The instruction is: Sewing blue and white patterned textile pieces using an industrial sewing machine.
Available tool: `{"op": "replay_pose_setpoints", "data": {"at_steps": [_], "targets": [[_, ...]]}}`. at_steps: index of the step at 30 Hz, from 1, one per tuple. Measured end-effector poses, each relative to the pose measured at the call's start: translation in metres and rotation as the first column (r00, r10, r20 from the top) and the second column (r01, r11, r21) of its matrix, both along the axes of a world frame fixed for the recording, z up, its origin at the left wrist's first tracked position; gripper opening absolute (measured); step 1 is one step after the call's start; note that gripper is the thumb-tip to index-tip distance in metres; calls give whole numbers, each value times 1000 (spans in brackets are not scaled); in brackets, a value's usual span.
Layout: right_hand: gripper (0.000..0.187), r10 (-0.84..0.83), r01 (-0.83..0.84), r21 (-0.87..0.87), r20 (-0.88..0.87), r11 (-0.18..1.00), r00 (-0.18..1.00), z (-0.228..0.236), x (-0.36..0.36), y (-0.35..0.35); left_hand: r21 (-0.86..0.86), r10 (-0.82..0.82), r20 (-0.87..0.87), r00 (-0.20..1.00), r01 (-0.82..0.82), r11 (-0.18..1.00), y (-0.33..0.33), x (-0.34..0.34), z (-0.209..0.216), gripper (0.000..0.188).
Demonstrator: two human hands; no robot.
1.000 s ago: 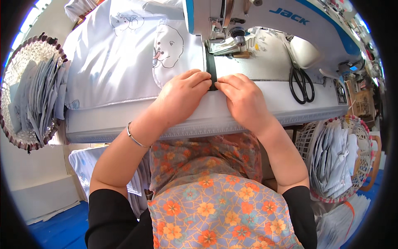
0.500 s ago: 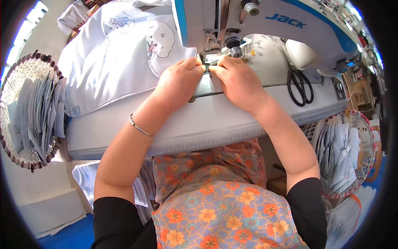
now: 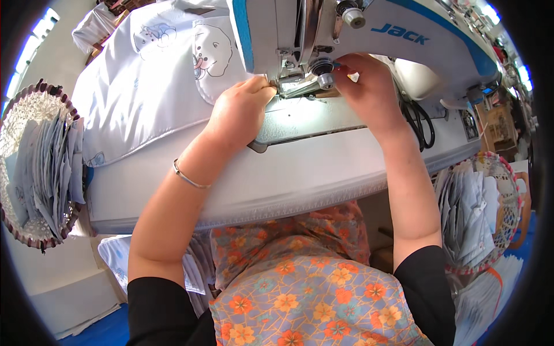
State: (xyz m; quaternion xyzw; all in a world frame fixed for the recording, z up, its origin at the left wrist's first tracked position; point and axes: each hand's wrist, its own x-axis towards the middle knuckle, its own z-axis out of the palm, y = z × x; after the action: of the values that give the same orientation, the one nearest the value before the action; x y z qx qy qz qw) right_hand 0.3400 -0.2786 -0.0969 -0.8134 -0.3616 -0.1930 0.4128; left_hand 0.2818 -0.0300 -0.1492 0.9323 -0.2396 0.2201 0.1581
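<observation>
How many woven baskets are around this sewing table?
2: the left basket by the table's left end, the right basket near its right end. Others may be hidden.

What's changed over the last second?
The right hand moved away from the left hand, off to the right and forward, behind the machine's round knob; its grip is unclear. The left hand and the fabric moved forward, away from the person. The dark strip between the hands no longer shows there.

Unchanged: left hand at the fabric's edge; both baskets.
</observation>
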Motion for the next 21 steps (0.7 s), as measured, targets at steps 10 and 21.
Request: {"op": "replay_pose_setpoints", "data": {"at_steps": [10, 21], "targets": [[17, -82, 46, -157, -234, 987, 969, -7, -54, 8, -86, -21, -18, 1000, 20, 996, 5, -16, -3, 29], [18, 13, -68, -349, -157, 935, 987, -48, -103, -10, -226, -145, 287, 947, 214, 950, -19, -176, 7, 20]]}}
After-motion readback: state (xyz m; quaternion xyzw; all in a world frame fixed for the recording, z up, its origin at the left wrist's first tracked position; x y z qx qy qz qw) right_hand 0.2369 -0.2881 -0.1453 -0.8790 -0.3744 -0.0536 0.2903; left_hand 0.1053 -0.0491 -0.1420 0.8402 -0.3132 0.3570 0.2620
